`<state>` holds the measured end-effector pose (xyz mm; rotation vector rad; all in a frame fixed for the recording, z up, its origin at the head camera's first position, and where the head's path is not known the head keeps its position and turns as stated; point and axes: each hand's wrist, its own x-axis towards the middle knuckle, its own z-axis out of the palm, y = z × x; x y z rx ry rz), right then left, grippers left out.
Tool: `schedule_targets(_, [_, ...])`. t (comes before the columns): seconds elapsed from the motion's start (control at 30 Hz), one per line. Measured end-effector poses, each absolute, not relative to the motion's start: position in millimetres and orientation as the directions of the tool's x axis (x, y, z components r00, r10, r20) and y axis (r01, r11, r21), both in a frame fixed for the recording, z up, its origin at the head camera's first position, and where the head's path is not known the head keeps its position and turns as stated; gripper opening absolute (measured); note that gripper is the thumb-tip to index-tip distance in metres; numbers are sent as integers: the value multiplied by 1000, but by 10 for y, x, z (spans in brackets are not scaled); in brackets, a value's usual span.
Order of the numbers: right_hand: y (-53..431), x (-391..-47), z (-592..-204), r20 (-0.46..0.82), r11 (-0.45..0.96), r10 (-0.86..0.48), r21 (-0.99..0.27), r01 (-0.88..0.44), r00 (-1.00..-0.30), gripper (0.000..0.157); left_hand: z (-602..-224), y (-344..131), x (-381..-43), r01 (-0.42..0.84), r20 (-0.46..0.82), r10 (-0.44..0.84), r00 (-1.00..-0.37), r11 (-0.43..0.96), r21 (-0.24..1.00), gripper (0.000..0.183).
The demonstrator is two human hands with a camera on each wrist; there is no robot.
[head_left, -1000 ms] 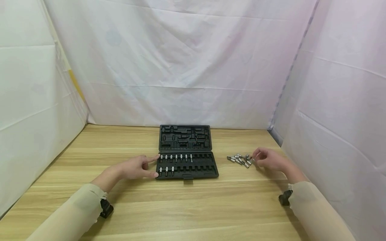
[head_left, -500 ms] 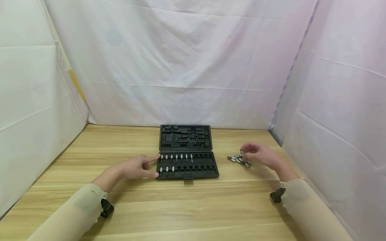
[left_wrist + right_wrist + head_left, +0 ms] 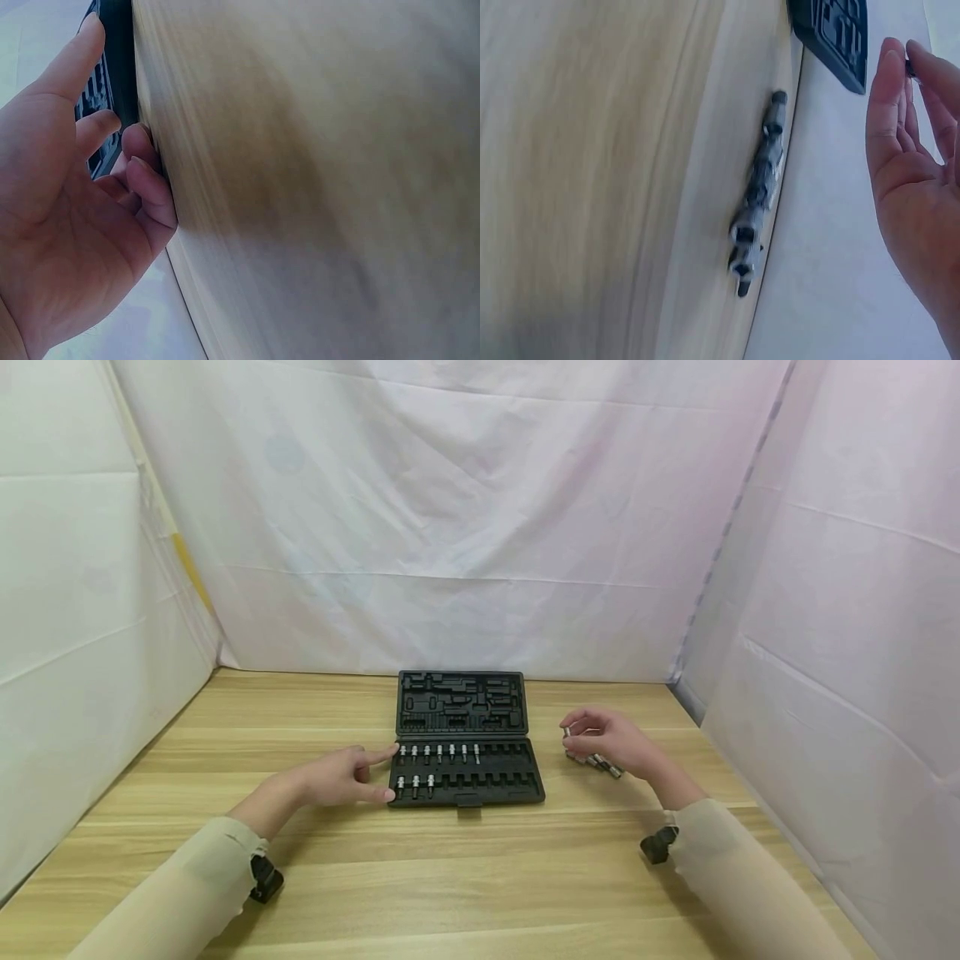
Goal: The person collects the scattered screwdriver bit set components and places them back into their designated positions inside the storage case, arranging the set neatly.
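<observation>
Right hand [image 3: 606, 742] above the loose bits [image 3: 757, 191] on the counter [image 3: 465, 877], fingers pinching what looks like a socket bit [image 3: 567, 732], mostly hidden; left hand [image 3: 337, 776], thumb and forefinger spread, touches the open case [image 3: 502, 796]!

Right hand [image 3: 609, 742]: a second ago at the pile's far right edge, now swung left across it, nearer the black case [image 3: 510, 764]. Silver bit socket [image 3: 567, 733] pinched at its fingertips, carried along. Heap of sockets [image 3: 597, 762] now partly covered by the hand. Sleeve [image 3: 750, 877] and black wrist device [image 3: 658, 845] shifted left too.
</observation>
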<state>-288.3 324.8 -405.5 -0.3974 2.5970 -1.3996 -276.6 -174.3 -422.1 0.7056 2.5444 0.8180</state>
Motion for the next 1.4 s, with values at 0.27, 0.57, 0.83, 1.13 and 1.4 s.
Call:
schedule_targets(0.27, [3070,-2911,-4050,-29,484,-315,-864,-135,-949,53,-4217,-1742,-2765,341,-199,561,-804,708,618,93])
schedule_targets(0.57, [2850,-3003,-4054,-37,417,-344,-901,-117,-938,50,-4222,-1748,-2767,349,-189,563,-805,706,616,93])
schedule_targets(0.83, [2652,-3098,-4094,-34,445,-356,-885,-137,-934,44,-4223,-1748,-2774,354,-182,569,-802,698,623,92])
schedule_targets(1.13, [2463,-3205,-4130,-18,586,-343,-785,-199,-939,34,-4226,-1743,-2776,349,-194,563,-804,710,612,93])
schedule_targets(1.4, [2279,-3313,-4181,8,589,-399,-764,-263,-917,22,-4221,-1744,-2767,345,-196,561,-805,710,614,92])
